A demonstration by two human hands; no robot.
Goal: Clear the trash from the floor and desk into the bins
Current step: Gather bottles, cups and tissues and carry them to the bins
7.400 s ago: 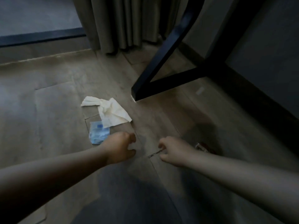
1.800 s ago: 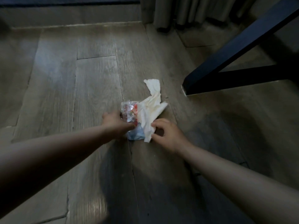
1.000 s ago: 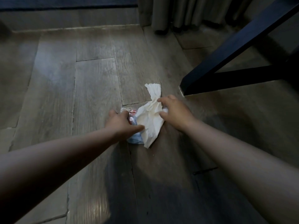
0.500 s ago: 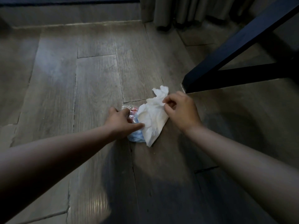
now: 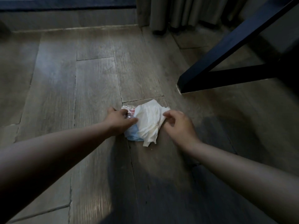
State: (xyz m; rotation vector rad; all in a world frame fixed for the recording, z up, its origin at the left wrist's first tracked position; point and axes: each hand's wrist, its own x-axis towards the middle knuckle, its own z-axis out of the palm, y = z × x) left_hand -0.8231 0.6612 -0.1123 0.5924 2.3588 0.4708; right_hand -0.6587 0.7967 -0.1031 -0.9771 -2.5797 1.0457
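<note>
Both bare forearms enter from the bottom edge, cut off before the elbows, and reach forward over the wooden floor (image 5: 95, 81). The left hand (image 5: 119, 120) is curled down onto a clear wrapper (image 5: 129, 110) with red print; its fingertips are hidden beneath the hand, and its thumb lies against the near edge of a crumpled white tissue (image 5: 150, 120). The right hand (image 5: 178, 125) is blurred, with fingers loosely bent at the tissue's right edge; whether it pinches the tissue cannot be determined. The trash forms one pile on the floor between the hands: the tissue covers most of a pale blue packet (image 5: 133, 136), of which only the near corner shows. No print on wrapper or packet is legible. Farther right stands a black desk leg (image 5: 226, 50), its top cut off by the frame. A curtain (image 5: 174, 12) hangs at the far wall.
</note>
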